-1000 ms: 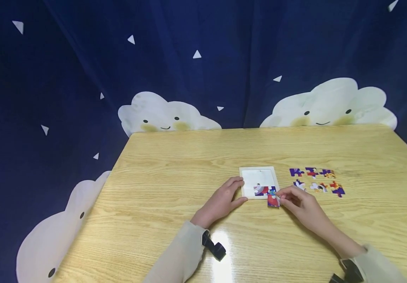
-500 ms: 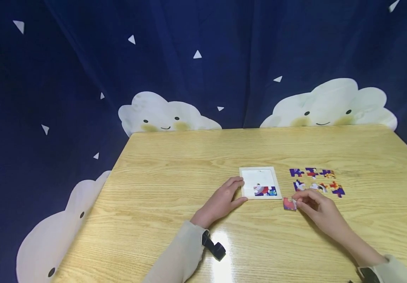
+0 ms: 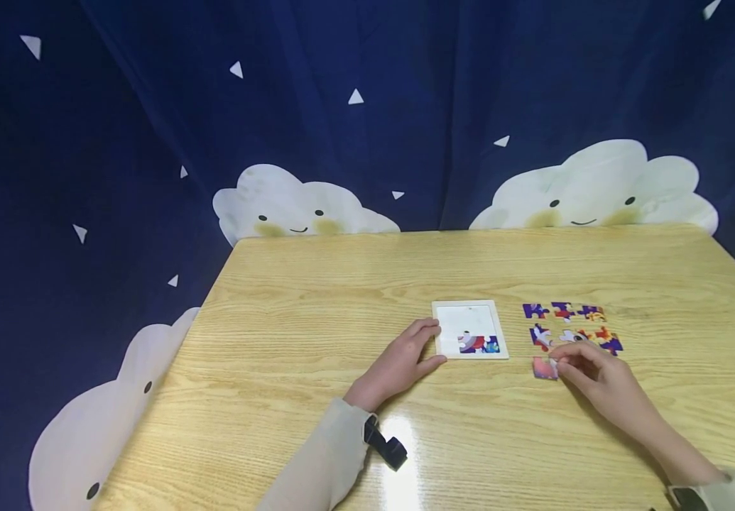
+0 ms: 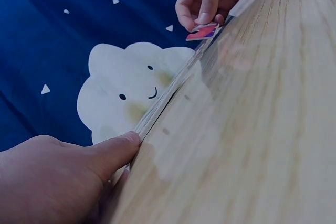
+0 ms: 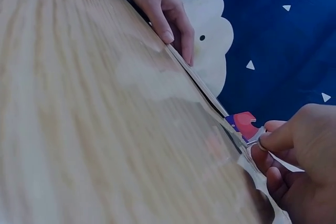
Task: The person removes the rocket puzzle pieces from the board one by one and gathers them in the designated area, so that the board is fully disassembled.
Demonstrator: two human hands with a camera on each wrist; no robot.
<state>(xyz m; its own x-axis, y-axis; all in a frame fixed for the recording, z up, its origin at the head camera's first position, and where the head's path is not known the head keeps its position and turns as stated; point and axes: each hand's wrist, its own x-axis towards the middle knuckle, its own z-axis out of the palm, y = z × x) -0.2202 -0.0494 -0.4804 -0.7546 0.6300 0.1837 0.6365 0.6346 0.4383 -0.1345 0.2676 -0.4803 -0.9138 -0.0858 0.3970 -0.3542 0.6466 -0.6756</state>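
Observation:
My left hand [image 3: 403, 363] rests against the left side of a white-rimmed puzzle tray [image 3: 463, 304], thumb by its lower corner and fingers along its edge. A few joined puzzle pieces [image 3: 478, 345] lie along the tray's lower right, purple, red and grey; the rest of its floor shows white. To the right of the tray, my right hand [image 3: 606, 387] pinches a pinkish-red puzzle piece [image 3: 545, 367] between thumb and fingers, held by its right side. The right wrist view shows this piece [image 5: 242, 121] tilted at the fingertips, with a notch and a purple edge.
Two rows of loose puzzle pieces [image 3: 562, 311] lie right of the tray, the nearer row partly covered by my right hand. All this is on a wooden table [image 3: 316, 298]. A dark blue curtain [image 3: 316, 121] with clouds hangs behind it.
My right hand has carried the pinched piece from the tray's lower right corner rightward, to just below the loose pieces. My left hand and the tray have stayed put.

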